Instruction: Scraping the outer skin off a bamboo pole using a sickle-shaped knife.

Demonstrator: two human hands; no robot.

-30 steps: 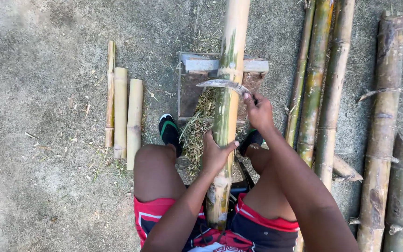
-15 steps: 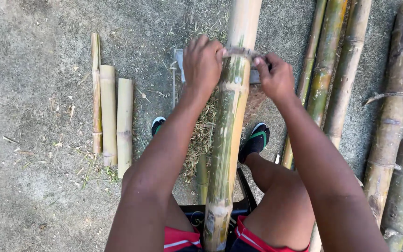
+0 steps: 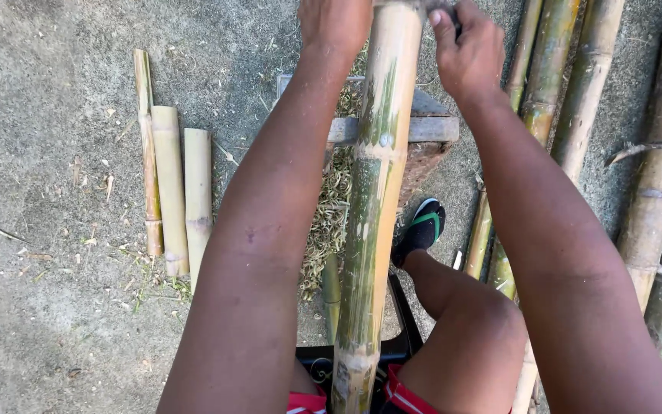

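A long green-yellow bamboo pole (image 3: pixel 373 207) runs from my lap up the middle of the view and rests on a wooden block (image 3: pixel 427 126). Both arms reach forward along it. My left hand (image 3: pixel 335 23) sits against the pole's left side at the top edge, fingers curled and partly cut off. My right hand (image 3: pixel 465 50) is closed on the dark end of a blade that lies across the pole; the blade itself is almost hidden at the frame's top.
Three split bamboo pieces (image 3: pixel 174 192) lie side by side on the concrete at the left. Several whole poles (image 3: pixel 568 100) lie at the right, a thick one (image 3: pixel 660 169) outermost. Shavings (image 3: pixel 331 207) are heaped beside the pole. My shoe (image 3: pixel 421 230) and a black stool (image 3: pixel 392 349) are below.
Both hands have pushed the blade farther up the pole, away from me, and my arms are now stretched out. The view has tilted down and closer.
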